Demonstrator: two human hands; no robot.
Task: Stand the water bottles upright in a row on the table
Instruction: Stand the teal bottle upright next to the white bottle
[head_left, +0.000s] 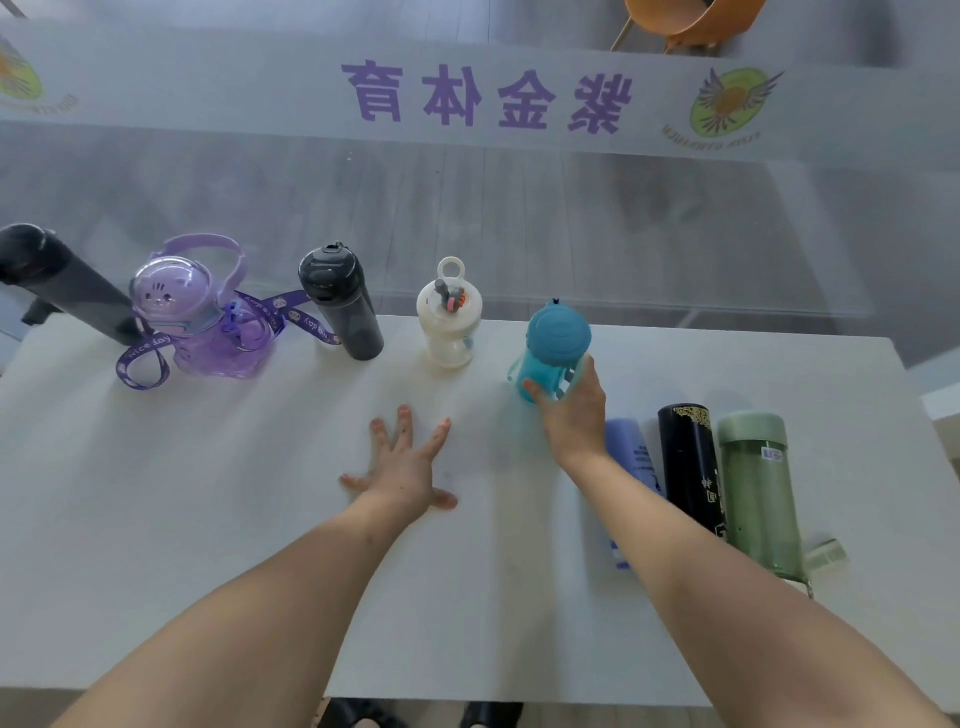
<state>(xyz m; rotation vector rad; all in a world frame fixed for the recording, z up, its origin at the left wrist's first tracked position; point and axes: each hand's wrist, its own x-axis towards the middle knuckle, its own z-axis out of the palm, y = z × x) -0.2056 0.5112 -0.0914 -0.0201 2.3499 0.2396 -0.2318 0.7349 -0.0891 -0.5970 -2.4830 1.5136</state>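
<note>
Along the far edge of the white table (260, 519) stand a dark bottle (62, 283), a purple bottle (202, 322) with a strap, a black bottle (340, 301) and a white bottle (449, 317). To their right a teal bottle (556, 343) stands upright, and my right hand (571, 410) is wrapped around its lower part. My left hand (405, 462) rests flat on the table with fingers spread and nothing in it. Three bottles lie on their sides at the right: a lilac bottle (631, 447) partly hidden by my right forearm, a black bottle (693, 462) and a green bottle (758, 483).
A glass wall with purple lettering (488, 96) rises just behind the table's far edge. An orange chair (691, 21) shows beyond the glass. A small pale cap-like piece (826, 556) lies by the green bottle. Dark shoes (363, 714) show below the table's near edge.
</note>
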